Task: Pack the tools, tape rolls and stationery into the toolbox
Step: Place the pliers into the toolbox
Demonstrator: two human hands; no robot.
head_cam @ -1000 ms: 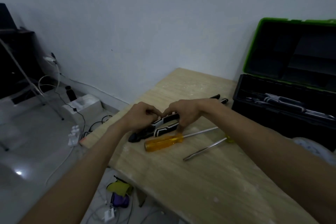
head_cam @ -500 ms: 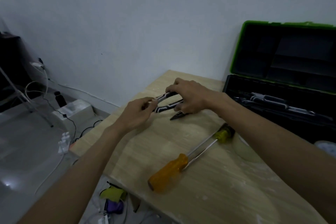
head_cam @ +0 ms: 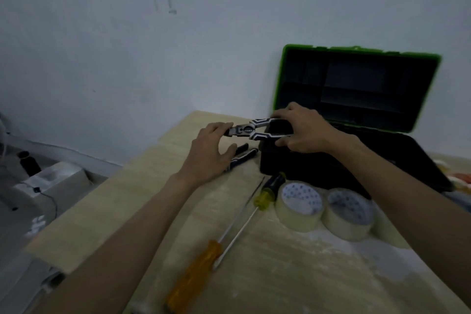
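While your right hand [head_cam: 303, 132] curled its fingers and thumb round the black-and-white handles of the pliers [head_cam: 251, 130], holding them in the air at the near left corner of the toolbox [head_cam: 331, 168], your left hand [head_cam: 210, 153] was loosely spread. Its fingertips [head_cam: 225, 127] touched the pliers' metal nose, its thumb stood apart below, and it gripped nothing. The handles were slightly parted in your grip. The toolbox sat on the table [head_cam: 142, 191] with its green lid [head_cam: 280, 79] raised. Besides that one pair of pliers, a single dark-handled tool [head_cam: 243, 154] lay on the table, partly under your left palm. You had two screwdrivers lying side by side and pointing opposite ways: an orange-handled screwdriver [head_cam: 193, 275] nearest you and a yellow-and-black-handled screwdriver [head_cam: 270, 190] by the box. A tape roll [head_cam: 298, 214] and a second tape roll [head_cam: 349, 219] lay flat and touching in front of the box. Whether the pale shape behind your right forearm was a third roll I cannot tell.
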